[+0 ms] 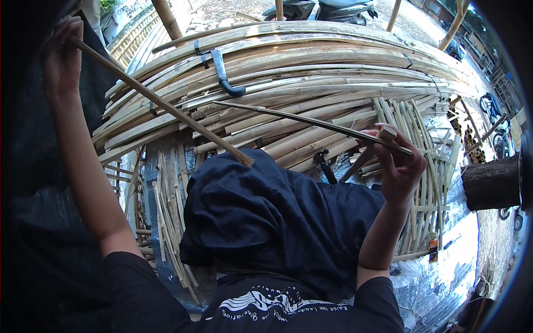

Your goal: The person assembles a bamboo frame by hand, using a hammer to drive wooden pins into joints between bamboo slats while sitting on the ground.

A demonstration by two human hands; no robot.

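My left hand [64,53], raised at the far left, is closed round one end of a long brown bamboo stick [161,102]. The stick slants down to the right, its frayed end over the dark cloth [239,205] across my lap. On the right, my right hand [401,164] pinches a thin, dark-edged bamboo strip [311,122] whose narrow tip points left over the pile. A short piece with a pale, square end [387,132] also shows at these fingers; how it is held is partly hidden. Stick and strip are apart.
Split bamboo [311,61] lies piled ahead, with a curved dark-handled tool [222,75] on it. Thin strips [169,205] lie at left; a slatted bamboo stack [419,172] is at right. A dark log [491,186] juts in at far right. Motorbikes [344,8] stand beyond.
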